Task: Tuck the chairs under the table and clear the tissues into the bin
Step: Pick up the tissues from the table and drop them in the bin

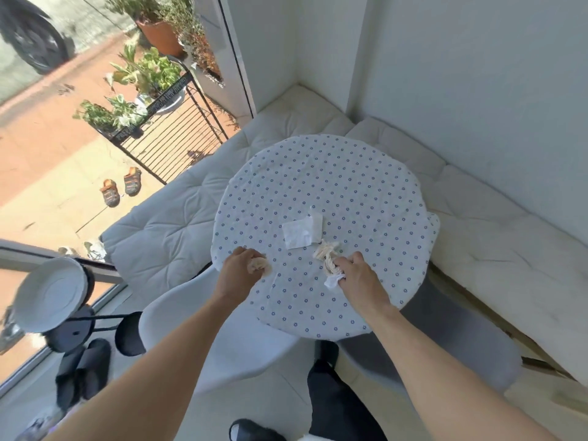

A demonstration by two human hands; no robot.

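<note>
Tissues are split up: left hand (245, 265) clenched on a crumpled beige wad (259, 264), right hand (356, 272) gripping a twisted cream-white bundle (327, 261), flat white sheet (300, 232) loose mid-desk (366, 186). With both fists full, grabbing that sheet could spill something onto the white moulded chair (197, 316).

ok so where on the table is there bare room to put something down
The far half of the round table, toward the corner cushions, is bare. The near middle is crowded: flat tissue, left hand and right hand holding crumpled tissues.
</note>
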